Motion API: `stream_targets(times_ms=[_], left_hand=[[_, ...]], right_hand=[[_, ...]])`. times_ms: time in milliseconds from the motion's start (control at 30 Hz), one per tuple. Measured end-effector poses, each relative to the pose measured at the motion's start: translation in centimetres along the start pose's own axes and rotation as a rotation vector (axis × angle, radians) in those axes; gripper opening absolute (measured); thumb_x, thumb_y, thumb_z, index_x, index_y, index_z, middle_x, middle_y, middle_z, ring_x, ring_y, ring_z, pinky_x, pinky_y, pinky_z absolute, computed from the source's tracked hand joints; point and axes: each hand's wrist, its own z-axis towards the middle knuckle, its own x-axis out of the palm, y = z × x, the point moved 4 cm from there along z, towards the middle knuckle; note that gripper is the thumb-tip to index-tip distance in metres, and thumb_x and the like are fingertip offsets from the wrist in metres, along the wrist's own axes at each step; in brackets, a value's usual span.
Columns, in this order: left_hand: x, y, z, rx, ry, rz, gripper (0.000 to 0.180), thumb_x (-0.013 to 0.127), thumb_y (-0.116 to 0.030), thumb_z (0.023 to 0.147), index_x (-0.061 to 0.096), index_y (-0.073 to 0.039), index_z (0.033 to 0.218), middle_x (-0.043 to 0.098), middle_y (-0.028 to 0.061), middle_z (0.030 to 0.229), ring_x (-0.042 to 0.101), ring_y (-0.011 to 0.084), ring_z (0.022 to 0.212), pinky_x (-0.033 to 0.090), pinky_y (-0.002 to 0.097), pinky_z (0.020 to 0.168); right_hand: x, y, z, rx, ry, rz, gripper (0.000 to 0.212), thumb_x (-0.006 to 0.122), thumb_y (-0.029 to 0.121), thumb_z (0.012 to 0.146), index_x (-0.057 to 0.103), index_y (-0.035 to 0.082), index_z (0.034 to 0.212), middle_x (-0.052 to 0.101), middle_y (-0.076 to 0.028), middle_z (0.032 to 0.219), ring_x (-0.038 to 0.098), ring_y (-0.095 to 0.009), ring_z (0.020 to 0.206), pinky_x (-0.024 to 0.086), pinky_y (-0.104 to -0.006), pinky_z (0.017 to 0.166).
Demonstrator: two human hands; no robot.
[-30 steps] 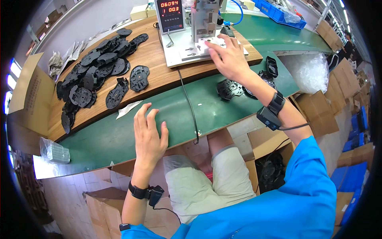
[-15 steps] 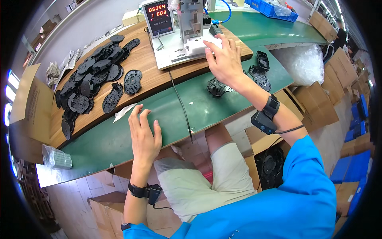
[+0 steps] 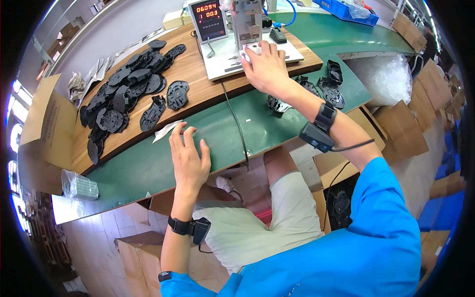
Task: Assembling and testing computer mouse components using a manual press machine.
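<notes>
My right hand (image 3: 267,67) reaches over the base plate of a bench press machine (image 3: 247,22), under its metal head. Its fingers are bent and apart on or just above the white fixture block; no part shows between them, and some of the block is hidden under the hand. Small metal pieces lie on the plate beside it. My left hand (image 3: 190,153) hovers at the green table's front edge with fingers spread, holding nothing. A scrap of white paper (image 3: 166,130) lies just beyond it. Moulded black plastic shells (image 3: 177,95) lie on the wooden board.
A heap of black shells (image 3: 121,91) covers the board's left side. More black parts (image 3: 330,91) lie right of my right forearm. A cable (image 3: 233,116) crosses the table. A cardboard box (image 3: 47,133) stands left, a clear plastic bag (image 3: 381,79) right, a blue crate (image 3: 349,12) behind.
My right hand has drawn left and closer over the fixture, its fingers more bent. My left hand stays spread near the table edge. The whole view has shifted slightly.
</notes>
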Motion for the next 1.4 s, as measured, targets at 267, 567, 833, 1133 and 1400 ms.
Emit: stream_targets(times_ms=[267, 567, 833, 1133, 1400], left_hand=[[-0.1, -0.2, -0.3, 0.019, -0.020, 0.024, 0.032, 0.062, -0.007, 0.095, 0.054, 0.002, 0.125, 0.048, 0.0246, 0.140, 0.047, 0.0452, 0.132, 0.040, 0.0520, 0.112], [-0.1, 0.4, -0.4, 0.016, -0.057, 0.155, 0.039, 0.065, -0.015, 0.092, 0.055, -0.001, 0.127, 0.053, 0.0204, 0.138, 0.047, 0.0393, 0.133, 0.034, 0.0513, 0.116], [0.7, 2.8, -0.3, -0.030, -0.080, 0.106, 0.056, 0.069, -0.018, 0.086, 0.051, 0.000, 0.136, 0.051, 0.0189, 0.146, 0.040, 0.0388, 0.144, 0.024, 0.0531, 0.126], [0.8, 2.8, -0.3, -0.017, -0.086, 0.152, 0.058, 0.071, -0.014, 0.083, 0.049, 0.001, 0.136, 0.048, 0.0220, 0.144, 0.042, 0.0407, 0.139, 0.032, 0.0517, 0.120], [1.6, 2.7, -0.2, -0.029, -0.036, 0.169, 0.064, 0.069, -0.016, 0.086, 0.045, 0.004, 0.142, 0.042, 0.0230, 0.151, 0.037, 0.0412, 0.145, 0.029, 0.0501, 0.124]], right_hand=[[-9.1, 3.7, -8.4, 0.259, 0.308, 1.105, 0.025, 0.069, 0.023, 0.103, 0.067, 0.005, 0.087, 0.047, 0.002, 0.051, 0.045, -0.015, 0.041, 0.042, -0.0264, 0.046], [-7.4, 4.0, -14.1, 0.496, 0.287, 1.595, 0.021, 0.069, 0.015, 0.101, 0.060, 0.009, 0.118, 0.063, -0.005, 0.102, 0.059, -0.012, 0.087, 0.047, -0.0278, 0.075], [-3.8, 6.5, -15.4, -0.240, 0.051, 0.572, 0.048, 0.069, 0.016, 0.095, 0.057, 0.005, 0.140, 0.056, -0.019, 0.143, 0.052, -0.037, 0.135, 0.039, -0.0503, 0.112], [-3.1, 4.2, -15.5, -0.059, 0.128, 0.760, 0.044, 0.062, 0.008, 0.098, 0.056, -0.001, 0.141, 0.063, -0.020, 0.136, 0.057, -0.040, 0.130, 0.047, -0.0468, 0.111], [-3.6, 3.7, -17.0, -0.415, -0.004, 0.568, 0.048, 0.066, 0.007, 0.095, 0.056, -0.003, 0.141, 0.067, -0.023, 0.129, 0.061, -0.042, 0.123, 0.050, -0.0474, 0.107]])
